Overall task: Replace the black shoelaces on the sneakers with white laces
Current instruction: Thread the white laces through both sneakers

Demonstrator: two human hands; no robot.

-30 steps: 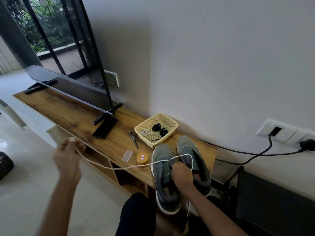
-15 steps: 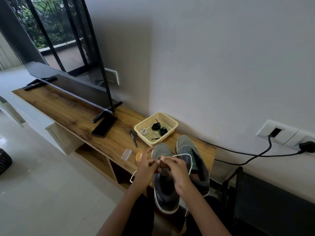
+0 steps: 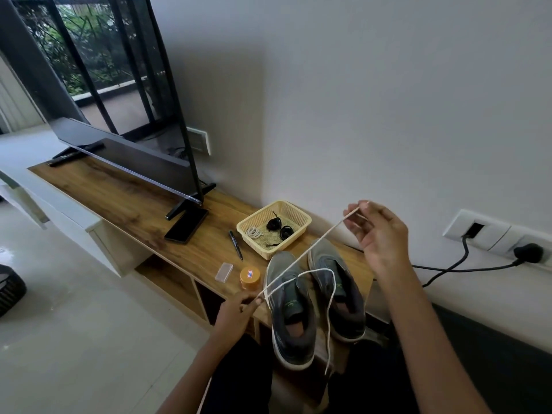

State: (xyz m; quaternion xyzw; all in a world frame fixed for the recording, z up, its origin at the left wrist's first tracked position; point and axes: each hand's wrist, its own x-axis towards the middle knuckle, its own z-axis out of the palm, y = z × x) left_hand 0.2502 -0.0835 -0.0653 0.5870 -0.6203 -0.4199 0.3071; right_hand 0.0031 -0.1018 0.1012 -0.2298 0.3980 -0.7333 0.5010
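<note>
Two grey sneakers stand side by side at the near end of the wooden TV unit (image 3: 125,204), the left sneaker (image 3: 291,306) and the right sneaker (image 3: 337,291), both without laces in view. A white lace (image 3: 301,261) stretches taut above them. My right hand (image 3: 378,234) pinches its end, raised above and right of the shoes. My left hand (image 3: 239,307) pinches the lace at the unit's front edge, left of the shoes. From there a loose loop of lace arcs over the shoes and hangs down in front. A yellow basket (image 3: 298,218) behind the shoes holds coiled black laces (image 3: 279,227) and a coiled white lace (image 3: 254,233).
A black pen (image 3: 236,245), a small clear box (image 3: 224,271) and an orange-lidded jar (image 3: 249,277) lie left of the shoes. A TV (image 3: 125,156) and a dark phone (image 3: 186,225) stand further left. Wall sockets with a black cable (image 3: 466,261) are at right.
My hands, together over the left sneaker half a second ago, have moved apart. The right hand rose up and right with the lace end; the left went down-left, drawing the lace taut.
</note>
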